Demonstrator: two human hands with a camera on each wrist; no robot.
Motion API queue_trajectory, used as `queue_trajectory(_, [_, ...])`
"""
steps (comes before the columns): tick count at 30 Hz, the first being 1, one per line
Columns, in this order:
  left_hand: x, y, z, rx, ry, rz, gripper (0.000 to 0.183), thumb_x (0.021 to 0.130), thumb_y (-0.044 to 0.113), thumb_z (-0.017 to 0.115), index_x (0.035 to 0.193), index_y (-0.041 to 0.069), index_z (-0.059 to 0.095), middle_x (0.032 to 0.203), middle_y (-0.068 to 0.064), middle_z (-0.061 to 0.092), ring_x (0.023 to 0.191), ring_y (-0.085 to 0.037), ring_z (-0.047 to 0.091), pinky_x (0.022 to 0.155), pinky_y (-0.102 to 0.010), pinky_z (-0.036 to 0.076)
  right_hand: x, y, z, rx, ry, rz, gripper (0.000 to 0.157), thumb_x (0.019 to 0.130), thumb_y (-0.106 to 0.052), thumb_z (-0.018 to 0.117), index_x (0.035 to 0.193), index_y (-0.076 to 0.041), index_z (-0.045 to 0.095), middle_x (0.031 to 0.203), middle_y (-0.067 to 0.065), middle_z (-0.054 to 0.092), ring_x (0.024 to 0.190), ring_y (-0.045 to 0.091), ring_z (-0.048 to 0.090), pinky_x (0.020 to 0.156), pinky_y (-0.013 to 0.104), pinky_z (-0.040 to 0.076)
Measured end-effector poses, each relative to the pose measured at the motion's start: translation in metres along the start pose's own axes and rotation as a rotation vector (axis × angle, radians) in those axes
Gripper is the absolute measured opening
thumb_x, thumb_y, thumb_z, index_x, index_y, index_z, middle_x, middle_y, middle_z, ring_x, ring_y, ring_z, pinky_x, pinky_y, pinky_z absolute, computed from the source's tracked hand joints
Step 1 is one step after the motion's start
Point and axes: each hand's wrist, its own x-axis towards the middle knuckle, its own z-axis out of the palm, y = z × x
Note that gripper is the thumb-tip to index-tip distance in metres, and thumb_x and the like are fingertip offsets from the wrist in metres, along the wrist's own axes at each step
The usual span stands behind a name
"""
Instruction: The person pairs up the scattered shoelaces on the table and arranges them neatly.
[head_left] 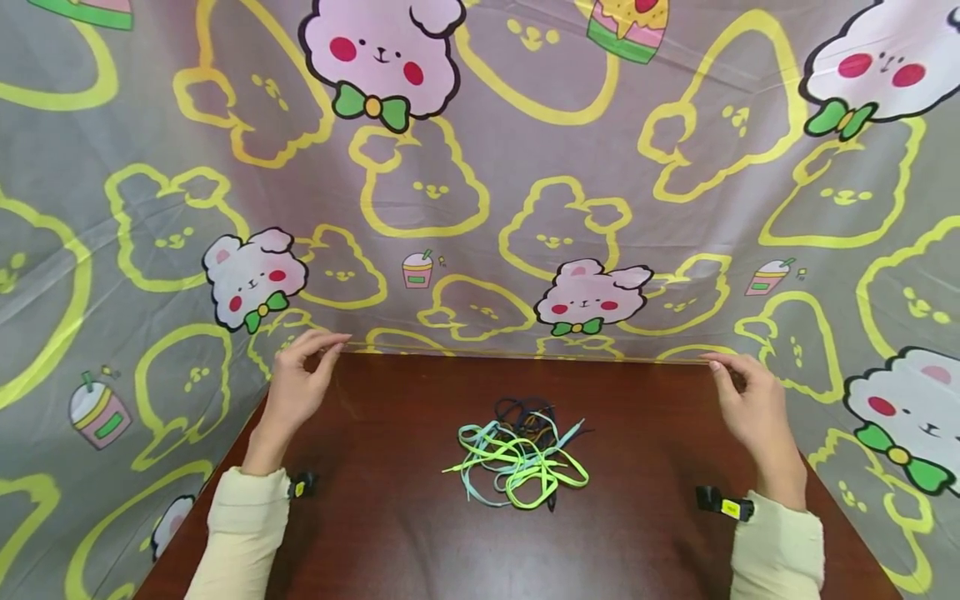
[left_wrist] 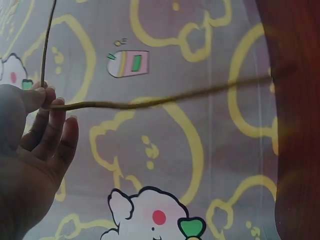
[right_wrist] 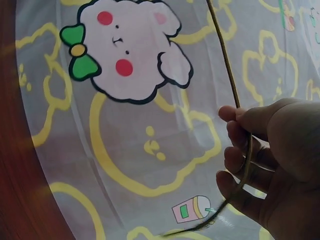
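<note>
I have a thin brown cord (left_wrist: 125, 105) drawn out in midair between the left hand (head_left: 300, 387) and the right hand (head_left: 756, 408), near the far edge of the desk (head_left: 420, 546) and in front of the patterned cloth (head_left: 438, 317). On the left, thumb and forefinger are clamped together on the cord, and a short tail swings off sideways, its tip blurred in that wrist view. On the right, thumb and forefinger pinch it too, while the loose end trails down past the other fingers, which are slightly spread and only loosely bent. I take the wide, level spacing of the hands to be what keeps the span nearly straight, and a fingertip pinch seems enough for something so light; gripping a little in from each end probably makes slipping less likely. Between the forearms, well apart from both hands, a tangled heap of laces (head_left: 521, 457) in lime, pale blue and dark tones lies on the desk, presumably set there to leave the cord unobstructed.
</note>
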Motion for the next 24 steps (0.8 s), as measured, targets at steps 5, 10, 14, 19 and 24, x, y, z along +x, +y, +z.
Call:
queue_trajectory(5, [0.002,-0.01,-0.006,0.013,-0.038,-0.005,0.022,0.09,-0.009,0.07,0.107,0.003,0.078,0.092,-0.012,0.07,0.077,-0.005,0.053,0.067,-0.013,0.041,0.005,0.009,-0.001,-0.006,-0.015,0.001,0.011,0.095,-0.003,0.07,0.103,0.002,0.076,0.088,0.017,0.069,0.073,-0.015,0.044,0.066,0.01,0.037])
queue_trajectory(10, [0.002,-0.023,-0.009,0.033,-0.052,0.013,0.017,0.09,-0.006,0.071,0.105,0.0,0.077,0.091,-0.014,0.07,0.073,-0.005,0.053,0.065,-0.013,0.041,0.011,0.014,-0.003,-0.03,-0.031,0.053,0.015,0.094,-0.011,0.074,0.1,0.003,0.076,0.085,0.019,0.072,0.065,-0.01,0.048,0.061,0.01,0.037])
queue_trajectory(14, [0.002,-0.032,-0.01,0.036,-0.042,0.05,0.018,0.087,-0.011,0.073,0.103,-0.004,0.076,0.089,-0.014,0.07,0.071,-0.007,0.052,0.063,-0.014,0.04,0.016,0.019,-0.004,-0.069,-0.037,0.057,0.016,0.095,-0.011,0.072,0.101,0.004,0.076,0.084,0.018,0.071,0.065,-0.008,0.045,0.059,0.013,0.036])
queue_trajectory(19, [0.002,-0.041,-0.011,0.037,-0.033,0.078,0.021,0.084,-0.016,0.073,0.101,-0.005,0.076,0.087,-0.014,0.07,0.071,-0.009,0.054,0.061,-0.015,0.04,0.02,0.027,-0.008,-0.094,-0.031,0.013,0.015,0.098,-0.003,0.065,0.105,0.005,0.075,0.09,0.021,0.068,0.071,-0.016,0.039,0.064,0.014,0.035])
queue_trajectory(24, [0.002,-0.048,-0.014,0.037,-0.024,0.054,0.018,0.089,-0.012,0.07,0.102,-0.003,0.077,0.089,-0.017,0.072,0.07,-0.012,0.058,0.062,-0.01,0.042,0.022,0.035,-0.009,-0.125,-0.033,0.025,0.015,0.097,-0.005,0.066,0.105,0.004,0.075,0.089,0.022,0.07,0.069,-0.016,0.04,0.062,0.014,0.035])
